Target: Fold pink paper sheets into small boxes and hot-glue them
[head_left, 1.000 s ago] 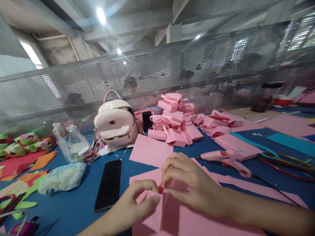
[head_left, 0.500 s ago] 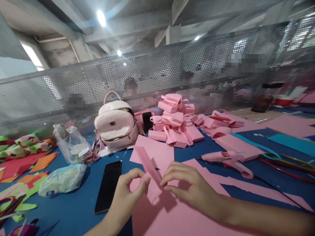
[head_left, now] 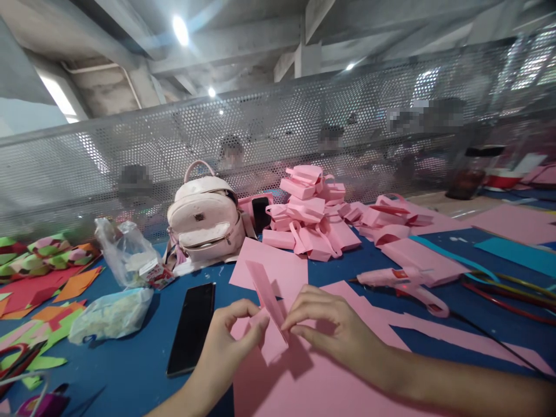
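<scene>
A folded piece of pink paper (head_left: 268, 295) is held upright between my two hands, above larger pink sheets (head_left: 278, 388) on the blue table. The thumb and fingers of my left hand (head_left: 238, 333) pinch its left flap. My right hand (head_left: 324, 321) closes its fingertips on the lower right edge of the same piece. To the right of my right hand lies a pink hot glue gun (head_left: 402, 284) with a red light showing on it and its cord trailing right. A black phone (head_left: 191, 330) lies flat beside my left hand.
Small pink paper bags (head_left: 310, 211) are heaped at the back, right of a pale backpack (head_left: 206, 217). Plastic bags (head_left: 110, 315) and coloured paper scraps (head_left: 47, 324) lie at left. Scissors (head_left: 512, 298) rest at right. A perforated metal screen (head_left: 269, 130) stands behind.
Both hands keep their hold on the folded pink paper and have barely shifted. The whole view has moved very slightly.
</scene>
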Available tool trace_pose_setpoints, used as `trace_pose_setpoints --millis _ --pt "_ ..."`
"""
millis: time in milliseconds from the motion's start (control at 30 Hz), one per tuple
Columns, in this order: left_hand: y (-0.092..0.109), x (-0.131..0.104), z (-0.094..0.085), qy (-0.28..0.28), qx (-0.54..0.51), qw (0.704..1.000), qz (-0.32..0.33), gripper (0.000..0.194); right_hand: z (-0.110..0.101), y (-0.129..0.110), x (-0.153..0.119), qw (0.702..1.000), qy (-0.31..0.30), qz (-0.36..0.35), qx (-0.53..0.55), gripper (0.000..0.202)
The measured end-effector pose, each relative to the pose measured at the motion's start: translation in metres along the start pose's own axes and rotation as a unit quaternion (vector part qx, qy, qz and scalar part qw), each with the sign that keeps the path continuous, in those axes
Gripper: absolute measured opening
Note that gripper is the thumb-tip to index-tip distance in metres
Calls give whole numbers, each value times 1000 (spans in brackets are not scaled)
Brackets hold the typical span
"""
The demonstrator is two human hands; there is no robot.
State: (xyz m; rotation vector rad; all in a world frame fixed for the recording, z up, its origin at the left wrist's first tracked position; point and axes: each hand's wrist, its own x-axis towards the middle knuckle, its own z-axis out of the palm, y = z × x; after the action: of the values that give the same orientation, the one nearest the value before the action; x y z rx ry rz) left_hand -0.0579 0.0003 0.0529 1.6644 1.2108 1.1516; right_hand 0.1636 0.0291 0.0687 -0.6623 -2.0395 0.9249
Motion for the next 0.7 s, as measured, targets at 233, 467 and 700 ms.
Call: trace_pose_setpoints --millis 233,467,700 --pt "2 -1 1 -1 18 1000 3 37 -1 -5 2 1000 3 -10 -9 37" --pt "3 0 1 2 16 1000 6 35 0 -5 0 1000 1 -9 -12 34" --pt "2 -1 2 3 16 1000 14 37 0 -2 0 1000 0 -17 -16 30"
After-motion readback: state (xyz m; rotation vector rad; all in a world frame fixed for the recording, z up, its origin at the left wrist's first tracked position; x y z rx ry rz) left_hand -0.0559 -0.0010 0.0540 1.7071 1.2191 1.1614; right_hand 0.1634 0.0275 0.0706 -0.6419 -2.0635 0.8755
